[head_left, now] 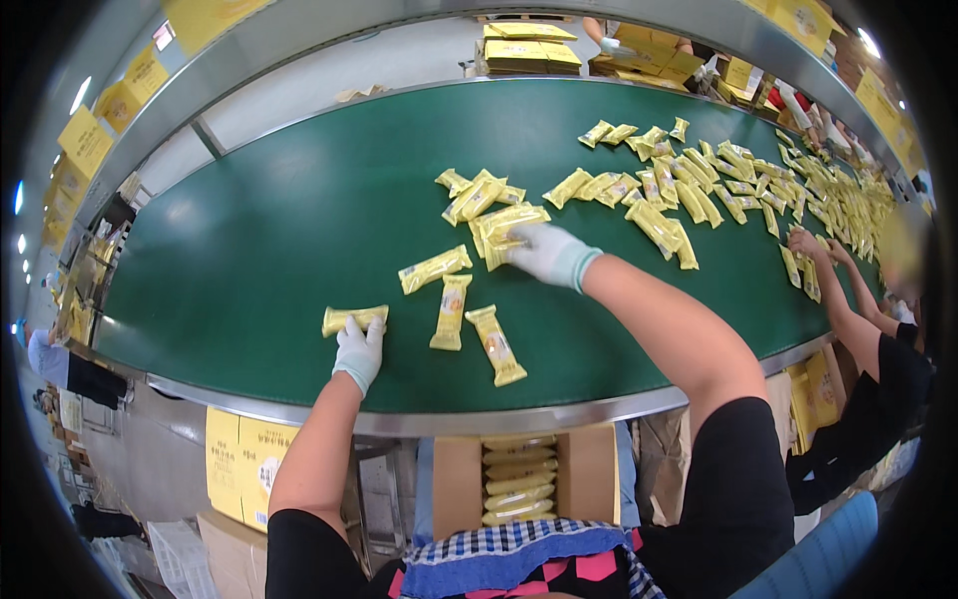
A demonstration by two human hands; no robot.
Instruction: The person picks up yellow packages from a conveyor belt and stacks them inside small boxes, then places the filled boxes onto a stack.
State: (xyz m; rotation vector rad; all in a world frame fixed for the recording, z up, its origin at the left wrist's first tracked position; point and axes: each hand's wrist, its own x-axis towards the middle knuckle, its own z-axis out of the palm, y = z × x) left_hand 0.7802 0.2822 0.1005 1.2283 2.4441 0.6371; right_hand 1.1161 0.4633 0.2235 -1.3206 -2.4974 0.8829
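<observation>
- Spanning most of the view, a long, green-topped bench with a metal edge [249, 270] stretches in front of the person.
- Across its right part spreads a dense scatter of small yellow plastic packets [853, 205], thickest toward the far right, where a black-sleeved co-worker's hands [803, 242] reach in among them.
- Below the near edge, directly before the person, stands an open brown cardboard box [457, 489]; yellow packets lie in a row inside it.
- To its left, below the bench, is a printed yellow cardboard carton [230, 464].
- Beyond the far edge rises a stack of flat yellow cardboard [532, 55].
- The white-gloved right hand [547, 255] is closed on a bunch of shiny yellow pillow packets [495, 235] over the middle of the bench, just beside a small loose cluster [474, 200].
- The white-gloved left hand [358, 351] has its fingers on a single yellow packet [337, 319] near the front edge; whether they grip it cannot be told.
- Between the two hands, three separate yellow packets [496, 345] lie on the green surface at differing angles.
</observation>
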